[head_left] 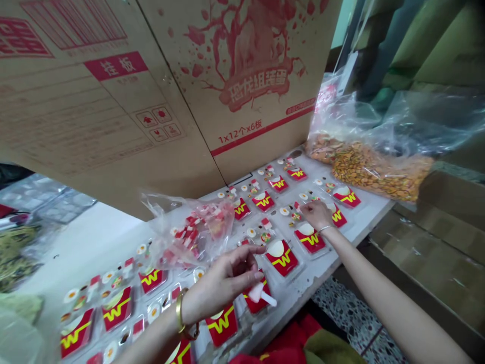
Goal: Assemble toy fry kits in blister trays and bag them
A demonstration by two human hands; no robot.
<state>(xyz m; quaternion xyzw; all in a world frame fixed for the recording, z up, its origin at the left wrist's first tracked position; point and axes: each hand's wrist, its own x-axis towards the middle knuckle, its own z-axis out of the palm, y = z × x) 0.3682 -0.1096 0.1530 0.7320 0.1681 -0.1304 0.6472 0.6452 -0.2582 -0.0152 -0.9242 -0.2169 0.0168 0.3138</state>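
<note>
My left hand (237,273), with a gold bracelet at the wrist, is over the nearer trays. Its index finger stretches out while the other fingers curl. A pale pink, popsicle-shaped piece (261,294) with a white stick pokes out below the thumb, apparently held in this hand. Farther right, my right hand (317,215) is closed, its fingertips down at a tray's small pieces; what they pinch is hidden. Clear plastic trays (299,268) lie in rows, many with a red carton piece (282,258) marked in yellow, fried-egg pieces (284,211) and other toy food.
An open plastic bag (200,227) of red and white pieces lies among the trays. Behind stands a large printed cardboard box (242,126). Bags of small orange pieces (379,169) sit at the table's far right. Brown cartons (435,242) stand beyond the table edge.
</note>
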